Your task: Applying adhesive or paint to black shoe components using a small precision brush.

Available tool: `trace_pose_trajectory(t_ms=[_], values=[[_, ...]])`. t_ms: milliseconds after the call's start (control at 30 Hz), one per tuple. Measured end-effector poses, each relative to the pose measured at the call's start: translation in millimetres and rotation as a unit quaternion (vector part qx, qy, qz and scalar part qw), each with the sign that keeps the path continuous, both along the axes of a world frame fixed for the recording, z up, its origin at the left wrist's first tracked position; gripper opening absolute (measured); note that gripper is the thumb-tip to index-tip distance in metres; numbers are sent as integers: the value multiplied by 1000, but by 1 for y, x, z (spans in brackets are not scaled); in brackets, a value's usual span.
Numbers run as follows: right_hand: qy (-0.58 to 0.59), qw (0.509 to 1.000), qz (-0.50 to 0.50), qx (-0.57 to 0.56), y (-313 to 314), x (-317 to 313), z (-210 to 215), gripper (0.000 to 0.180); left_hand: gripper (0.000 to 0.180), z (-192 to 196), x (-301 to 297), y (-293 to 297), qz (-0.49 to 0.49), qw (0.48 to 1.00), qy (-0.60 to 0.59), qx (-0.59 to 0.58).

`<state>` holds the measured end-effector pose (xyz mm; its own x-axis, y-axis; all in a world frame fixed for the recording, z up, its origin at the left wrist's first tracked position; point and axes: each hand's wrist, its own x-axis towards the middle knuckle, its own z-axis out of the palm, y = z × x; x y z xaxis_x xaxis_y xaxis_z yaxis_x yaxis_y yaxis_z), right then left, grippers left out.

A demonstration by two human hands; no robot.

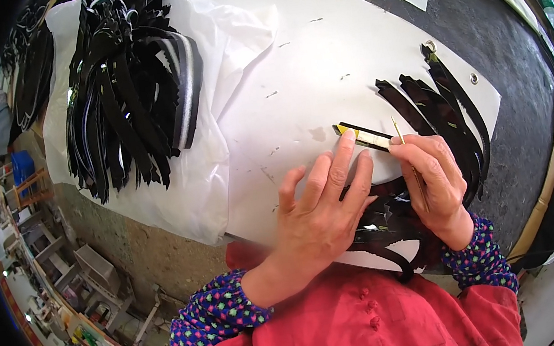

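At the centre of the frame, the left hand (320,212) lies flat, its fingers (341,158) spread and pressing one end of a short black strap piece (364,136) onto the white sheet (293,81) covering the counter (505,62). Just right of it, the right hand (435,178) has its fingers closed around a thin yellow stick (397,129), tip up, touching the strap's other end. More black straps (446,111) fan out at the right; a large bundle of straps (124,81) lies at the upper left.

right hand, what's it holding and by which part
The right hand holds a thin stick by its lower part, tip sticking up above the fingers. The left hand presses a black strip down.
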<state>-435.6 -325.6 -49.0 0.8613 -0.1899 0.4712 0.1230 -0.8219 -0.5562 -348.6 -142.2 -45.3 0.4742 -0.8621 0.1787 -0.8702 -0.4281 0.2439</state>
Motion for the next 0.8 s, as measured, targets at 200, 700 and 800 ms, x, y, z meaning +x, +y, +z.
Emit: trace_pose_trajectory(t_ms=[200,700,800], values=[[-1,1000,-3,-3,1,2,0,38,45,1,-1,0,9,1000,9,4],[11,1000,1,-2,2,3,2,37,44,2,-3,0,31,999,13,2],[5,1000,-3,-4,2,3,0,37,43,1,-3,1,34,999,13,-6]])
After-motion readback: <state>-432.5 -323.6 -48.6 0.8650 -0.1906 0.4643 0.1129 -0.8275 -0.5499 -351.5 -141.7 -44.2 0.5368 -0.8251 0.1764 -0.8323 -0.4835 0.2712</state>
